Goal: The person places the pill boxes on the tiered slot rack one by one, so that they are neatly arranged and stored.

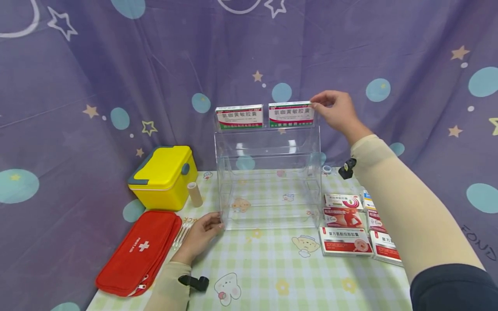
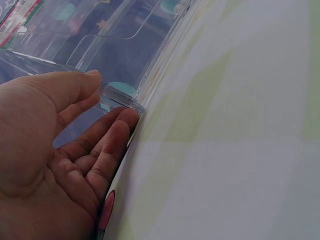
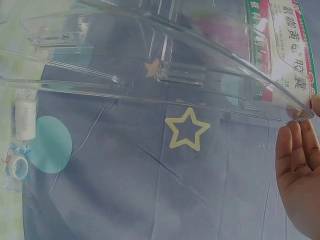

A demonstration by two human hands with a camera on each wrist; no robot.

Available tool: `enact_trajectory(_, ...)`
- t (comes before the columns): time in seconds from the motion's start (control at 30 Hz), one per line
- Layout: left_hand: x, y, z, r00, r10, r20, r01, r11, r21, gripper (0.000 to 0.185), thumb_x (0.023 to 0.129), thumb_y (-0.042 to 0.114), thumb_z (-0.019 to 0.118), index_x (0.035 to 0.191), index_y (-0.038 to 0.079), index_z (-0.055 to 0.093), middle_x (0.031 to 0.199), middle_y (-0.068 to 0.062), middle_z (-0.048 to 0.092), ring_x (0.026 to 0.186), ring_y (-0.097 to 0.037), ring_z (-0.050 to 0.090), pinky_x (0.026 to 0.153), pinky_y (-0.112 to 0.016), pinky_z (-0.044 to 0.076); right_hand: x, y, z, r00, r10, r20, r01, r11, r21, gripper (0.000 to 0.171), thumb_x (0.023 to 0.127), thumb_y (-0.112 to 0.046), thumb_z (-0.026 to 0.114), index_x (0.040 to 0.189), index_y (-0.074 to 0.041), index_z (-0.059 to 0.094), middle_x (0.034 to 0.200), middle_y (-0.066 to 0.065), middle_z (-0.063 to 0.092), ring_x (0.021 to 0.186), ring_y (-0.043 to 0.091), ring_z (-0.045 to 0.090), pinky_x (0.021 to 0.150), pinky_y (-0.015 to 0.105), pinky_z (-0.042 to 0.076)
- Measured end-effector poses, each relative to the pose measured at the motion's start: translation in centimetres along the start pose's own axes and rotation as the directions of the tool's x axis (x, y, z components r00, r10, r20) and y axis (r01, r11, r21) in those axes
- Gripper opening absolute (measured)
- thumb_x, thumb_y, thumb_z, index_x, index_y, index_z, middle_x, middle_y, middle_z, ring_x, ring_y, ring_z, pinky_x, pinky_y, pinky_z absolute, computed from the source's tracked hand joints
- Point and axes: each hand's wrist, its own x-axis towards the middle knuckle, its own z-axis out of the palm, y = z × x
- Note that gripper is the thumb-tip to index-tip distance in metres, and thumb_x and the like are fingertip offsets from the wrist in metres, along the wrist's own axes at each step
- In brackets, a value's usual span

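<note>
A clear acrylic tiered shelf (image 1: 268,172) stands on the checked tablecloth (image 1: 272,272). Two green-and-white medicine boxes stand on its top tier, one to the left (image 1: 239,116) and one to the right (image 1: 291,114). My right hand (image 1: 320,103) pinches the right box at its upper right corner. In the right wrist view that box (image 3: 287,45) shows behind the shelf's clear rim (image 3: 150,100), with my fingers (image 3: 295,170) just below it. My left hand (image 1: 218,222) rests on the table, its straight fingers (image 2: 115,130) and thumb against the shelf's front left bottom corner (image 2: 122,97).
A yellow lidded case (image 1: 163,177), a tan bandage roll (image 1: 194,194), cotton swabs (image 1: 180,233) and a red first-aid pouch (image 1: 140,250) lie left of the shelf. Several red-and-white medicine boxes (image 1: 346,229) lie at its right. Tape rolls (image 1: 327,169) sit behind. A purple curtain hangs around.
</note>
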Motion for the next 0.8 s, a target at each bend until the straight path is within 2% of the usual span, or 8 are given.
enact_trajectory(0.2, 1.2, -2.6, 0.1, 1.0, -0.011, -0.008, 0.011, 1.0, 0.001, 0.046, 0.098, 0.009, 0.074, 0.142, 0.0, 0.061, 0.125, -0.02, 0.07, 0.105, -0.025, 0.067, 0.082, -0.022, 0.053, -0.4, -0.3, -0.1, 1.0, 0.024, 0.006, -0.024, 1.0, 0.009, 0.029, 0.1, -0.027, 0.074, 0.122, -0.009, 0.076, 0.116, 0.008, 0.073, 0.101, 0.016, 0.065, 0.08, 0.025, 0.052)
enact_trajectory(0.37, 1.6, -3.4, -0.1, 1.0, 0.003, -0.002, -0.003, 1.0, -0.003, 0.046, 0.098, 0.015, 0.076, 0.141, 0.005, 0.063, 0.124, -0.014, 0.071, 0.105, -0.023, 0.068, 0.084, -0.023, 0.054, -2.0, -0.3, -1.3, 0.998, 0.046, -0.035, -0.046, 0.999, -0.001, 0.032, 0.1, -0.029, 0.072, 0.128, -0.014, 0.074, 0.129, 0.008, 0.069, 0.112, 0.019, 0.064, 0.079, 0.027, 0.052)
enact_trajectory(0.57, 1.5, -3.6, -0.2, 1.0, 0.027, 0.003, -0.027, 1.0, 0.015, 0.045, 0.098, 0.017, 0.076, 0.14, 0.006, 0.064, 0.12, -0.01, 0.072, 0.105, -0.022, 0.068, 0.086, -0.026, 0.054, -6.4, 1.2, -4.3, 0.993, -0.002, -0.121, 0.005, 1.0, 0.023, 0.031, 0.1, -0.026, 0.072, 0.127, -0.012, 0.075, 0.122, 0.006, 0.072, 0.103, 0.009, 0.064, 0.077, 0.021, 0.049)
enact_trajectory(0.7, 1.4, -3.7, -0.2, 0.999, 0.032, 0.003, -0.032, 0.999, 0.015, 0.044, 0.098, 0.015, 0.076, 0.139, 0.005, 0.065, 0.119, -0.008, 0.073, 0.105, -0.022, 0.068, 0.087, -0.027, 0.054, -10.0, 3.6, -6.3, 0.99, 0.008, -0.141, -0.013, 1.0, -0.029, 0.032, 0.1, -0.029, 0.072, 0.127, -0.013, 0.075, 0.109, -0.003, 0.073, 0.093, 0.004, 0.064, 0.075, 0.018, 0.047)
enact_trajectory(0.8, 1.4, -3.6, -0.3, 0.999, 0.032, 0.007, -0.032, 0.999, 0.016, 0.044, 0.098, 0.015, 0.075, 0.139, 0.004, 0.064, 0.12, -0.008, 0.072, 0.105, -0.023, 0.068, 0.087, -0.027, 0.054, -12.8, 5.8, -7.7, 0.985, 0.05, -0.163, -0.062, 0.995, -0.073, 0.035, 0.101, -0.032, 0.071, 0.129, -0.013, 0.073, 0.104, -0.011, 0.07, 0.092, 0.003, 0.062, 0.073, 0.018, 0.045)
